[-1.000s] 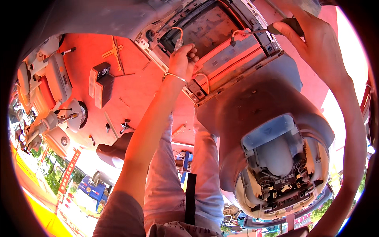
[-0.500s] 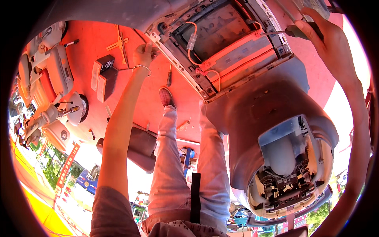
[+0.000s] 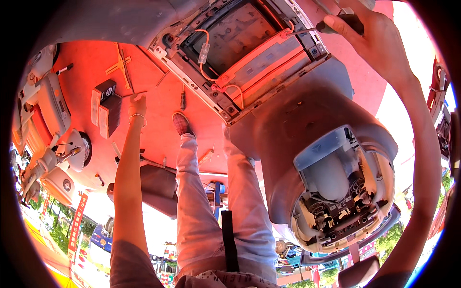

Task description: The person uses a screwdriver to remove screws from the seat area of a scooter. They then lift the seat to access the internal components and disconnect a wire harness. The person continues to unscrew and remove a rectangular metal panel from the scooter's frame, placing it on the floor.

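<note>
My right hand (image 3: 382,45) is closed round the dark handle of a screwdriver (image 3: 327,27). Its thin shaft reaches left to a terminal at the upper right end of a grey battery (image 3: 270,63). That battery sits in the open floor compartment of a dark scooter body (image 3: 307,110). A wire with an inline connector (image 3: 204,53) runs to the battery's lower left terminal. Off to the left, apart from the scooter, my left hand (image 3: 137,104) hangs over the red floor, fingers loosely bent, thumb and forefinger apart. I can make out nothing in it.
A box-shaped grey battery (image 3: 109,113) and a yellow cross-shaped tool (image 3: 121,66) lie left on the red floor. Another screwdriver (image 3: 183,99) lies near my foot. A dark scooter seat (image 3: 156,187) rests beside my leg. Light-coloured scooters (image 3: 53,103) stand at the far left.
My left hand has moved away from the compartment's edge, left and down, and its fingers have loosened. The view has shifted, while the screwdriver in my right hand stays at the same terminal.
</note>
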The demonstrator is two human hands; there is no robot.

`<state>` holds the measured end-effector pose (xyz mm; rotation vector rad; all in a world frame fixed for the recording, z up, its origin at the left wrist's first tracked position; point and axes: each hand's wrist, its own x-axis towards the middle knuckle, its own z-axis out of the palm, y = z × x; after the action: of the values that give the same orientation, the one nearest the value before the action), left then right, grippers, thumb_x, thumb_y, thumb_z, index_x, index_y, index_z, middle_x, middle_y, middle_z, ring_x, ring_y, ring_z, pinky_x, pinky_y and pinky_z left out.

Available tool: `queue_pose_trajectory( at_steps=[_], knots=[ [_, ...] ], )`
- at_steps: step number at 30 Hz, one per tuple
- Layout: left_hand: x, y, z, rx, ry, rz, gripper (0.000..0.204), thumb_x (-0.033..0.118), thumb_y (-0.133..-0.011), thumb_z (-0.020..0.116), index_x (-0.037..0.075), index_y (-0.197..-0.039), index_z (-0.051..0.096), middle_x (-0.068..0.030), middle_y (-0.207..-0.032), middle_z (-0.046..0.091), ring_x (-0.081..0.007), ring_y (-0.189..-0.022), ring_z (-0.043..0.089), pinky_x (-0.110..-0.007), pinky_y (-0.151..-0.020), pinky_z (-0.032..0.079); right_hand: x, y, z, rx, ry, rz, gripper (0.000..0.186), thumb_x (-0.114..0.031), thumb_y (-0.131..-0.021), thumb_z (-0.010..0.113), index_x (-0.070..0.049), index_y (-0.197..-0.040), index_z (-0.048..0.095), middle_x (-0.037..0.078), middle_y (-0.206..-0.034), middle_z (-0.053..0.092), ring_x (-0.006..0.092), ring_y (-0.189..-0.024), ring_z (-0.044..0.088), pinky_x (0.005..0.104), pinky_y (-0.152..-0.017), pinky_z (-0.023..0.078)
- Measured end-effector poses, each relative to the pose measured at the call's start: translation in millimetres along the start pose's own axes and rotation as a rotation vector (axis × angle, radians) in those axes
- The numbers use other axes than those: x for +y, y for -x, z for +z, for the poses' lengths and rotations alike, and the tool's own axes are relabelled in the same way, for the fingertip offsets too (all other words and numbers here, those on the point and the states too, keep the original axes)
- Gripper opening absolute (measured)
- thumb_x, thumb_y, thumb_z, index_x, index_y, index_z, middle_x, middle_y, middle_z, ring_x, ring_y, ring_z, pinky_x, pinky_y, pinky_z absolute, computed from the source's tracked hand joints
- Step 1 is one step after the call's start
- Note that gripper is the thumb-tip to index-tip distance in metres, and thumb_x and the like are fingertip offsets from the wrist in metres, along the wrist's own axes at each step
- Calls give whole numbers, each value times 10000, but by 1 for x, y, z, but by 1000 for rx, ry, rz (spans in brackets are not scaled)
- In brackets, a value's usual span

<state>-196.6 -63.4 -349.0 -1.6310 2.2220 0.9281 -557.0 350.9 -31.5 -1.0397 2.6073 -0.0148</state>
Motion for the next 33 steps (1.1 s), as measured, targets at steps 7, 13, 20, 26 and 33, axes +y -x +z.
queue_pose_trajectory(
  at_steps=[7, 13, 20, 26, 33],
  knots=[
    [73, 67, 33, -74, 236, 370, 259, 199, -816, 557, 54, -1025, 507, -89, -798, 640, -143, -702, 624, -265, -615, 498, -16, 0, -3, 75, -89, -37, 250, -183, -766, 602, 9, -913, 538, 151, -611, 589, 297, -594, 601, 358, -540, 458],
    [140, 129, 52, -170, 368, 467, 191, 131, -826, 535, 44, -996, 518, -84, -801, 637, -144, -739, 629, -263, -647, 507, 14, -3, 14, 98, -21, -116, 275, -111, -720, 622, 17, -949, 540, 150, -660, 604, 265, -588, 605, 342, -537, 453],
    [156, 136, 61, -215, 396, 445, 208, 157, -836, 545, 36, -1003, 515, -89, -837, 629, -143, -750, 617, -260, -656, 502, 8, -10, 4, 29, -446, -9, 166, -103, -697, 648, 23, -760, 561, 120, -566, 564, 240, -538, 589, 319, -496, 430],
    [151, 133, 50, -140, 336, 474, 211, 187, -849, 538, 26, -985, 530, -92, -866, 623, -144, -759, 613, -258, -664, 491, -11, -17, 7, 396, -365, 79, 245, -138, -798, 594, 34, -631, 547, 88, -525, 562, 157, -516, 589, 277, -437, 404],
    [174, 106, 92, -314, 512, 84, 275, 244, -860, 558, 3, -988, 531, -87, -873, 611, -147, -804, 596, -256, -726, 484, 10, -87, 81, -250, -1132, 510, 320, -281, -779, 649, 7, -648, 601, 75, -588, 586, 130, -506, 547, 273, -419, 410]
  ],
)
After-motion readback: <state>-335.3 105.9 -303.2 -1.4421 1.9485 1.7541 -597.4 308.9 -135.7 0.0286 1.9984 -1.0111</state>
